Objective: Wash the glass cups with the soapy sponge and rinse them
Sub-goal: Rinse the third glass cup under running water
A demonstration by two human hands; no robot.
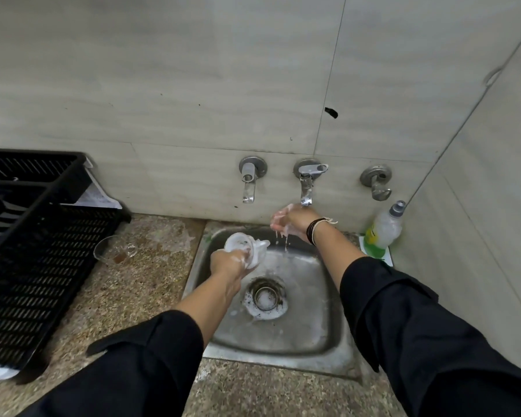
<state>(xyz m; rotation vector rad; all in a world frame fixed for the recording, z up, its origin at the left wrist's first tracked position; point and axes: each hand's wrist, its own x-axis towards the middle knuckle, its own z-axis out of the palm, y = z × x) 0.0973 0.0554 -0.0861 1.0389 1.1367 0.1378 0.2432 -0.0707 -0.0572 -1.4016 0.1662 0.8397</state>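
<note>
My left hand grips a foam-covered glass cup and holds it tilted over the left part of the steel sink. My right hand hangs just below the spout of the middle tap, covered in suds. Its fingers are loosely curled, and foamy water drips from them into the basin. No sponge shows in either hand. A second glass cup with a brown residue at its bottom stands on the counter left of the sink.
A black plastic dish rack fills the left counter. A dish soap bottle stands on a white tray at the sink's back right corner. Two more wall taps flank the middle one. Foam rings the drain.
</note>
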